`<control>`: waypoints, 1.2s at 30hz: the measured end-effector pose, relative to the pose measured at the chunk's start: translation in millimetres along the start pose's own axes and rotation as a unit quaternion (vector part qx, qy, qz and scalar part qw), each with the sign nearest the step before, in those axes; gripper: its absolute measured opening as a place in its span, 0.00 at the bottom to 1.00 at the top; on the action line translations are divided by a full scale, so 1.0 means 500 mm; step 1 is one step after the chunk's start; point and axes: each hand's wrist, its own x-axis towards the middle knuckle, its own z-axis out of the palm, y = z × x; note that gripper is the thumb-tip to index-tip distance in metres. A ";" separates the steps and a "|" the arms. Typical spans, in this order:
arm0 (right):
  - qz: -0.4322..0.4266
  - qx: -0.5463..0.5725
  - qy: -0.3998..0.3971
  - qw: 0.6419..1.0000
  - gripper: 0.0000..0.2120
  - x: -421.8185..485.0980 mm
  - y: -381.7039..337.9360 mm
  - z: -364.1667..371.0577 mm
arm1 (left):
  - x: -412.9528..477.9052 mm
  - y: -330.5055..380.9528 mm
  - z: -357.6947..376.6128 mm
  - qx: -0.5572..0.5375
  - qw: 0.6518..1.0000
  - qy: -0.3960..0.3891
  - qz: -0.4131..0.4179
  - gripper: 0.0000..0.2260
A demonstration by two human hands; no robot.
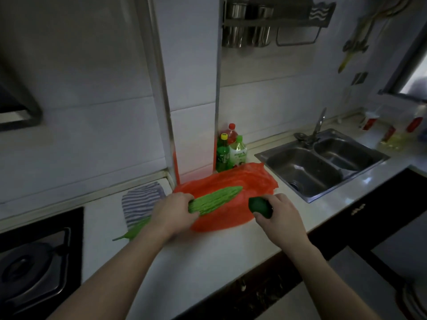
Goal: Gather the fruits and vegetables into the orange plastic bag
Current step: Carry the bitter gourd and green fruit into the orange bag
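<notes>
Fingers point(181, 200) of the left hand point(172, 215): curled round the middle of a bitter gourd point(215, 199), thumb underneath, firm grip. The gourd is held tilted above the near left part of the orange plastic bag point(221, 221). Its blunt tip points toward the back of the bag and its thin stem end pokes out behind the wrist.

Right hand point(283, 219): fingers and thumb wrapped round a dark green fruit point(260, 206), held just beside the bag's right edge. What kind of fruit it is cannot be told.

Bag: lies flat and crumpled on the white countertop point(196, 257), with its far edge near the wall corner. Whether its mouth is open cannot be told.

Surroundings:
- Striped cloth point(141, 200), on the counter touching the bag's left side, partly under the gourd's stem end.
- Three bottles point(238, 152), upright in the corner just behind the bag, with yellow, green and red caps.
- Double sink point(323, 167) with tap point(319, 123), to the right of the bag.
- Gas hob point(34, 271), far left, well apart from the bag.
- Wall rack point(272, 21) holding steel cups point(258, 35), above.
</notes>
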 end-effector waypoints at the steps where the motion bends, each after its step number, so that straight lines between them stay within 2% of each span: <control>1: -0.001 0.000 -0.006 1.000 0.18 0.017 0.009 0.012 | 0.017 0.001 0.012 0.000 1.000 -0.003 -0.003 0.15; 6: 0.009 -0.011 -0.038 0.999 0.17 0.110 0.055 0.055 | 0.127 0.010 0.070 -0.014 1.000 -0.009 -0.014 0.14; 18: 0.074 -0.030 -0.085 0.993 0.15 0.295 0.140 0.119 | 0.342 0.048 0.205 -0.061 0.993 -0.099 -0.028 0.14; 22: 0.068 -0.020 -0.108 0.992 0.14 0.351 0.182 0.135 | 0.389 0.069 0.240 -0.055 0.991 -0.119 -0.040 0.13; 27: 0.042 -0.016 -0.150 0.988 0.08 0.433 0.232 0.163 | 0.443 0.094 0.276 -0.056 0.986 -0.140 -0.075 0.11; 36: 0.030 -0.015 -0.216 0.976 0.13 0.529 0.309 0.254 | 0.521 0.115 0.350 -0.064 0.976 -0.155 -0.135 0.10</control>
